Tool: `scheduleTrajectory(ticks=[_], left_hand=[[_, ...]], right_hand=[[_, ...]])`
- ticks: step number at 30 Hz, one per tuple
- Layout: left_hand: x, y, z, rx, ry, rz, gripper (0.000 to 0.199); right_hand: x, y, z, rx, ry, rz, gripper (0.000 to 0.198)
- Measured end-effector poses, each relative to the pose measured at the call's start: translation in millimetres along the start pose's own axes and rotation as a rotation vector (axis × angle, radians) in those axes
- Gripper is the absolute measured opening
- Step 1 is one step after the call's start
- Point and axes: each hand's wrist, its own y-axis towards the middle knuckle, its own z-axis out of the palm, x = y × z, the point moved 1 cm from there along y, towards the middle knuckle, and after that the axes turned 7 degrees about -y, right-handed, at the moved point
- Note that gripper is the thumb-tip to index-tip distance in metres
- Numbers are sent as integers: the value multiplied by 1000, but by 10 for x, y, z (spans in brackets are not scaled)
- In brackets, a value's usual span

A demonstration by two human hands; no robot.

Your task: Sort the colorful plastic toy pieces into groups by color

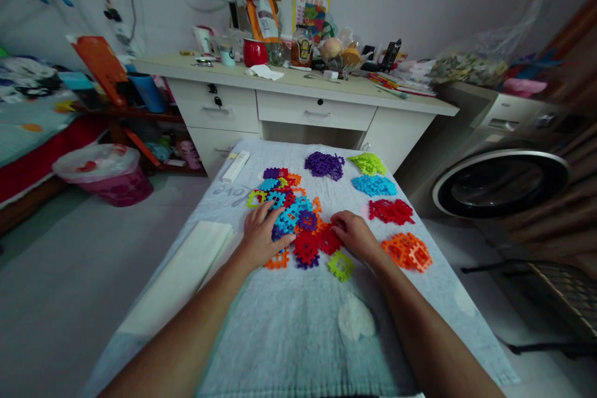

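A mixed heap of flat plastic interlocking pieces (290, 216) in blue, purple, red, orange and lime lies mid-table. My left hand (262, 233) rests on the heap's left side, fingers spread over blue and purple pieces. At its right edge my right hand (353, 233) has its fingers curled against a red piece (329, 239), seemingly pinching it. Nearest me is a lime piece (341, 265). Single-colour piles line the far and right sides: purple (324, 165), lime (368, 163), light blue (374, 185), red (390, 211) and orange (407, 252).
A pale cloth (298, 329) covers the table. On the left lie a folded white strip (186, 273) and a white box (236, 166). Beyond stands a cluttered desk (317, 111), with a washing machine (494, 155) to the right and a pink bin (109, 177) on the left.
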Motion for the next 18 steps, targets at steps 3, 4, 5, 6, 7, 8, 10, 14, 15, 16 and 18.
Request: scheduleTrajectory(ticks=[3, 4, 5, 6, 7, 8, 10, 14, 15, 16, 18], left_hand=[[-13, 5, -11, -6, 7, 0, 59], [-17, 5, -14, -8, 10, 2, 58], [-21, 4, -18, -11, 10, 3, 57], [-24, 3, -21, -14, 9, 4, 56], [-26, 1, -25, -17, 4, 6, 55], [-28, -1, -28, -20, -1, 8, 55], [-31, -5, -37, -24, -10, 12, 54], [-69, -21, -57, -10, 3, 22, 62], [-91, -30, -60, 2, 9, 33, 67], [-119, -40, -62, 18, 16, 49, 73], [-184, -67, -58, 57, 30, 85, 86]], right_hand=[[-44, -53, -105, 75, 9, -12, 16], [-49, -91, -142, 130, 12, -23, 25], [-47, -138, -173, 191, 14, -36, 38], [-35, -190, -194, 248, 16, -48, 52], [-15, -242, -203, 293, 17, -57, 66], [11, -291, -199, 325, 15, -60, 79], [74, -361, -162, 351, 3, -35, 95], [169, -362, -63, 333, -47, 7, 96], [177, -342, -46, 317, -53, -4, 92], [180, -318, -30, 298, -54, -20, 88], [174, -272, 0, 245, -42, -50, 76]])
